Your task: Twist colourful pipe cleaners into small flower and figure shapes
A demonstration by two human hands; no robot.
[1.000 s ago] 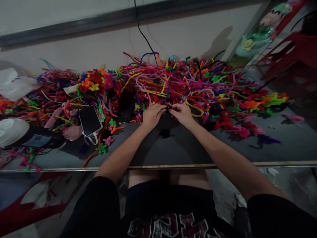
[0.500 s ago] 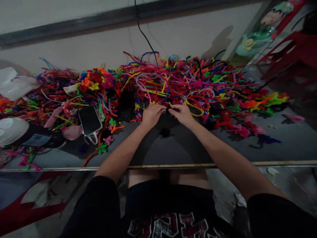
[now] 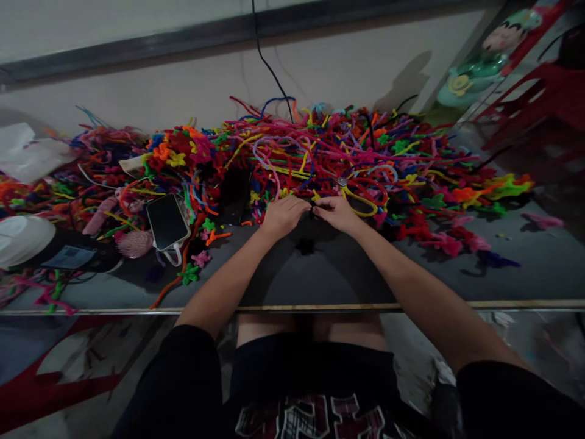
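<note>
My left hand (image 3: 284, 217) and my right hand (image 3: 338, 215) meet over the table, fingertips almost touching. Between them they pinch a small black pipe-cleaner piece (image 3: 314, 211), mostly covered by the fingers, so its shape is unclear. Just nearer to me, a black fuzzy flower-like shape (image 3: 305, 246) lies on the dark tabletop (image 3: 320, 280). Scissors with yellow-and-red looped handles (image 3: 363, 210) rest right of my right hand, at the front of a heap of coloured pipe cleaners (image 3: 283, 143).
Left of my arms lie a phone (image 3: 168, 222) with a white cable, a pink bristled brush (image 3: 134, 243) and a dark cup with a white lid (image 3: 27, 241). Pipe-cleaner flowers (image 3: 445, 242) are scattered at right. A black cord (image 3: 269, 67) hangs against the wall.
Both hands have dipped slightly toward me, and the fingers have shifted around the black piece. My left fingers now cover more of it. The view has moved very slightly.
</note>
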